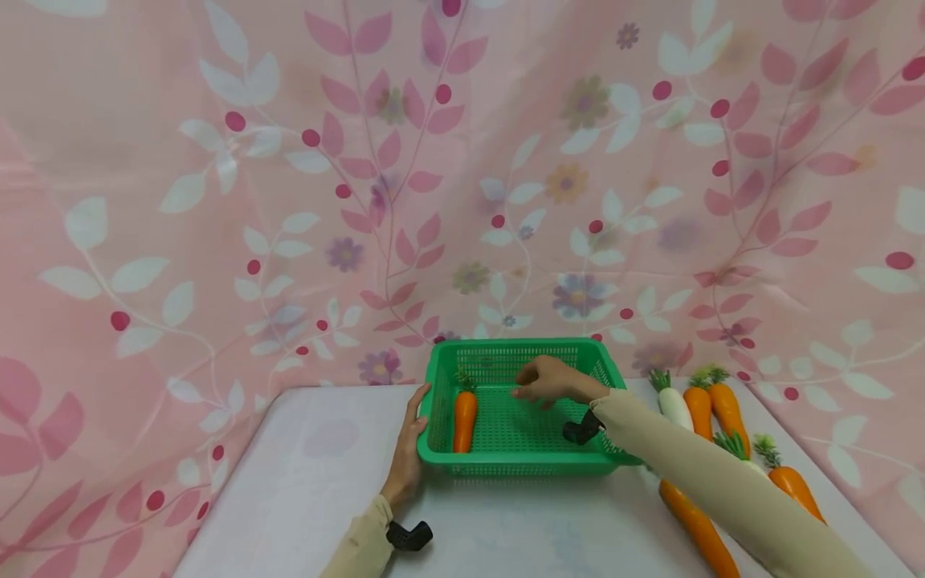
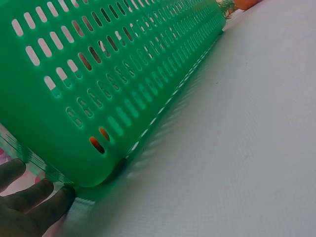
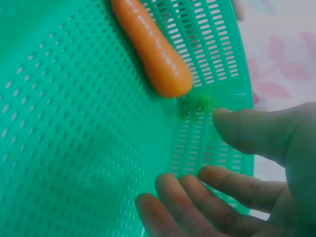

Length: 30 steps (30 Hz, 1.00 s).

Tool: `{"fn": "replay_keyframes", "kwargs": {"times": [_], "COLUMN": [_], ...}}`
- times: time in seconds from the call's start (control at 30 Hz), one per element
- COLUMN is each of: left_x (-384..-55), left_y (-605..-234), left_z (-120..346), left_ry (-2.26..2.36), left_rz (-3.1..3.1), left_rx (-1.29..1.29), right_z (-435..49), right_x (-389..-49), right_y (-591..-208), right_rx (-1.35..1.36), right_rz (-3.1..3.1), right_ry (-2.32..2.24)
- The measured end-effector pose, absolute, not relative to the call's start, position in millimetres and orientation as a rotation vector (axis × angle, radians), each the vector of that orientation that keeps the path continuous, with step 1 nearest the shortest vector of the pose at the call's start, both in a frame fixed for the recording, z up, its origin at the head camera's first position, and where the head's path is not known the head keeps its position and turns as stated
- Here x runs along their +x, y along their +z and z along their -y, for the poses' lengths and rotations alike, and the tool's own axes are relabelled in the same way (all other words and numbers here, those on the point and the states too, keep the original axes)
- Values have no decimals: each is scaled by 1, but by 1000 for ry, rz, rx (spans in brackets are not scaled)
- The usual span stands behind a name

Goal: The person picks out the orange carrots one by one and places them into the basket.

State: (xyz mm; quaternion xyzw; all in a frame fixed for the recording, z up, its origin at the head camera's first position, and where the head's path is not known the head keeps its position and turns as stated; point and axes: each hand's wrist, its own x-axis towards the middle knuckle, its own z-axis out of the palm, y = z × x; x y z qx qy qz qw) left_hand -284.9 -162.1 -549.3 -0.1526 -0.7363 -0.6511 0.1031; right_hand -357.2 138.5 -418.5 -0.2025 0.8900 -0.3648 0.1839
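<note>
A green plastic basket (image 1: 520,458) with slotted walls stands on the table. Inside it, along the left wall, lies one orange carrot (image 1: 465,419) with its leafy top toward the back; the right wrist view shows the same carrot (image 3: 153,54) close up. My left hand (image 1: 409,441) rests against the basket's left side, its fingers at the rim; in the left wrist view the fingers (image 2: 29,195) touch the basket's corner. Over the basket's inside hovers my right hand (image 1: 547,380), holding nothing, with thumb and fingers apart and loosely bent, to the right of the carrot.
Right of the basket lie several carrots (image 1: 726,409) and white radishes (image 1: 676,408), partly hidden by the right forearm. One carrot (image 1: 697,526) lies near the front. A pink floral cloth (image 1: 462,177) hangs behind the white table (image 1: 311,466).
</note>
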Motion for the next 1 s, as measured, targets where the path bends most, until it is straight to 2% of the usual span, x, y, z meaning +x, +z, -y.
{"fn": "replay_keyframes", "kwargs": {"times": [0.3,1.0], "left_x": [-286,-283], "left_y": [-552,-548], "left_z": [162,160], "left_ry": [-1945,-1957], "left_rz": [2173,2176], "left_rx": [-424,-410], "right_z": [-177,-288], "right_x": [-345,-334], "right_y": [-401,-378], "right_rx": [-650,-446], "right_rz": [-2633,-2870], "right_ry": [-1047,-974]}}
